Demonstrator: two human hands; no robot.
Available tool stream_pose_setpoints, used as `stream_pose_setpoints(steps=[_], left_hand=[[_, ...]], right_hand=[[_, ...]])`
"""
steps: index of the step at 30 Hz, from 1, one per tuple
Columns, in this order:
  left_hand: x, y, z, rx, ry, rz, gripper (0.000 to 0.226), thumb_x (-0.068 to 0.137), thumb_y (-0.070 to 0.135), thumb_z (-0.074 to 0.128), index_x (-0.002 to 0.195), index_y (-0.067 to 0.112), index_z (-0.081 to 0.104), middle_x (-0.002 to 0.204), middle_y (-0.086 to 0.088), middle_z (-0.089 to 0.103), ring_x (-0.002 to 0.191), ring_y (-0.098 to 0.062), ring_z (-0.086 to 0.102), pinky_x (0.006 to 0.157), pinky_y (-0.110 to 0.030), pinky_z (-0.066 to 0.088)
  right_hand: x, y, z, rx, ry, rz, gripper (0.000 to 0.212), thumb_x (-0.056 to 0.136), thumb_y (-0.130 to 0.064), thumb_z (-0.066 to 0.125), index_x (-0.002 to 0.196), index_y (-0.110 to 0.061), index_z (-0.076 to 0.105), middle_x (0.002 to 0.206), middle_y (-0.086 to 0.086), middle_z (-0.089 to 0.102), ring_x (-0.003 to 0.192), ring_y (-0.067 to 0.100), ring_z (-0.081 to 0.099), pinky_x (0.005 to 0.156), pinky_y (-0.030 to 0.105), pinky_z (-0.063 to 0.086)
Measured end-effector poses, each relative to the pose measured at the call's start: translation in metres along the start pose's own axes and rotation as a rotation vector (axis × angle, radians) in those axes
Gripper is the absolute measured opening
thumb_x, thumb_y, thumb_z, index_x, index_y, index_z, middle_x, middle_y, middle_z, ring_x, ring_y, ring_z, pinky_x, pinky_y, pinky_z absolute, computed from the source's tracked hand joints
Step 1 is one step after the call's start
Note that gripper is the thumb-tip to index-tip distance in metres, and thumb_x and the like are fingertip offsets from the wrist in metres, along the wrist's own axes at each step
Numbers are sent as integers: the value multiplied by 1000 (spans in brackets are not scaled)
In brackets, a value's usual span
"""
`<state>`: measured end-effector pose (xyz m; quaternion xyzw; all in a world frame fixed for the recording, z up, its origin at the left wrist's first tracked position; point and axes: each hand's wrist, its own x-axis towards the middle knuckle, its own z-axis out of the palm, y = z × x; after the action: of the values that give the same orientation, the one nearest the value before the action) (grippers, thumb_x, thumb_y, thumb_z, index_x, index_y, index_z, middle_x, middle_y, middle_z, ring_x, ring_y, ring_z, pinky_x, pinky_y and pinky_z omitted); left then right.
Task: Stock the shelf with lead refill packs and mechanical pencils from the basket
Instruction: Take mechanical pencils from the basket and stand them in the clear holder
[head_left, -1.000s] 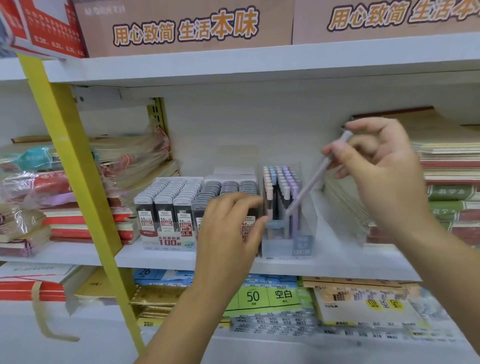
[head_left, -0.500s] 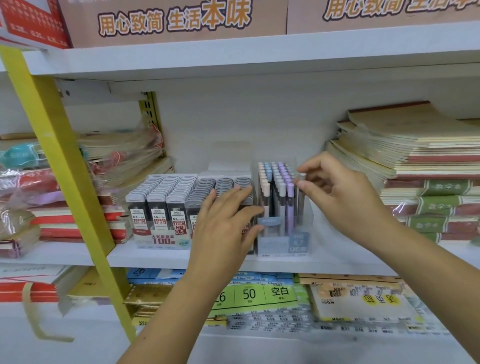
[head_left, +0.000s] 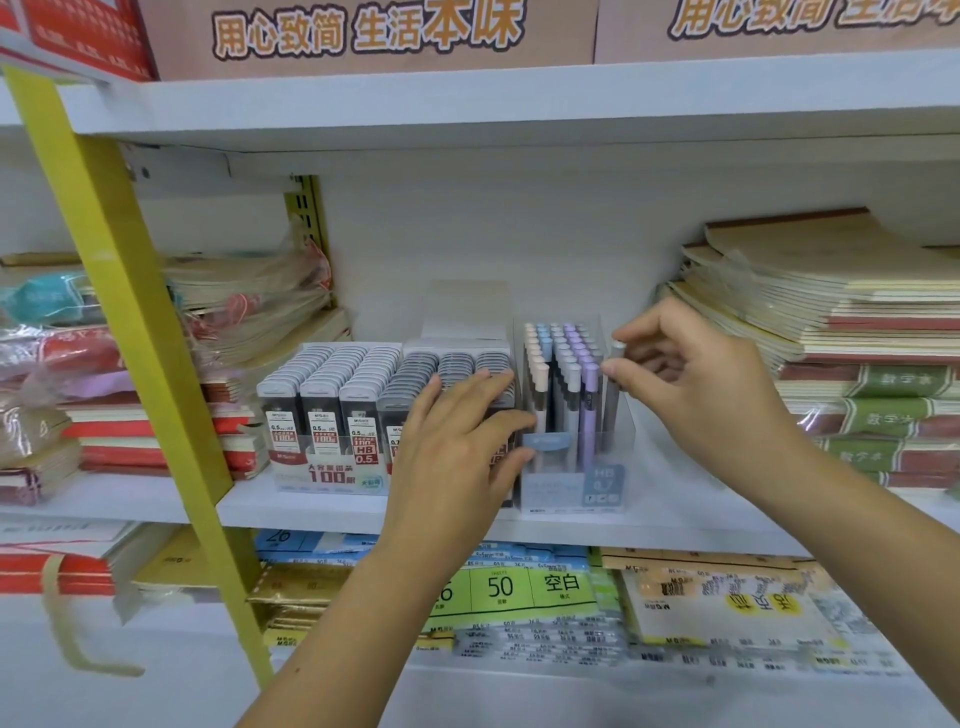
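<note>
Mechanical pencil (head_left: 611, 410), grey, stands upright at the right front corner of the clear display box (head_left: 571, 486) on the middle shelf (head_left: 311, 512). Whether its tip is fully seated cannot be told. The right hand (head_left: 696, 384) pinches its upper end between thumb and forefinger, with the other fingers (head_left: 649, 332) curled above. The box holds rows of pastel pencils, caps up. The left hand (head_left: 457, 447) lies against the neighbouring tray of lead refill packs (head_left: 332, 395), fingers spread over the tops of the right-hand packs and thumb touching the left front of the box. Tray and box stand side by side, touching. Stacked notebooks (head_left: 857, 312) lie to the right and a yellow upright (head_left: 130, 291) stands to the left.
</note>
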<state>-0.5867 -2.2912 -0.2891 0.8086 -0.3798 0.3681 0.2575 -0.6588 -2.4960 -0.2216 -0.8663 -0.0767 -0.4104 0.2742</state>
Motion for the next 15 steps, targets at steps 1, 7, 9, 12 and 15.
stream_pose_setpoints(steps=[1,7,9,12,15], left_hand=[[0,0,0,-1,0,-1,28,80,25,83,107,22,76,138,-2,63,130,-24,57,117,-51,32],[0,1,-1,-8,-9,-7,27,81,26,82,107,22,76,138,-1,63,131,-23,57,117,-51,31],[0,1,-1,-3,-11,-4,27,81,26,82,107,23,76,138,-1,63,131,-23,56,117,-51,31],[0,0,0,4,-16,-2,27,81,27,82,107,23,76,138,-1,62,131,-22,56,117,-51,31],[0,-1,0,5,-18,-1,27,81,27,81,107,23,76,139,-1,62,132,-22,56,117,-50,31]], right_hand=[[0,0,0,3,2,2,22,83,-27,73,96,-32,57,82,-21,62,84,-5,60,69,4,46],[0,-2,0,27,10,31,21,83,-25,74,95,-31,58,82,-15,64,77,2,65,69,17,54],[1,-1,0,1,3,37,21,83,-26,73,95,-32,57,82,-17,63,77,1,64,67,12,52],[1,4,5,-68,-17,54,21,83,-26,74,94,-29,56,80,-18,60,77,0,61,63,7,46],[-2,13,11,-146,-83,88,22,82,-26,75,97,-23,60,79,-14,61,75,5,58,63,13,43]])
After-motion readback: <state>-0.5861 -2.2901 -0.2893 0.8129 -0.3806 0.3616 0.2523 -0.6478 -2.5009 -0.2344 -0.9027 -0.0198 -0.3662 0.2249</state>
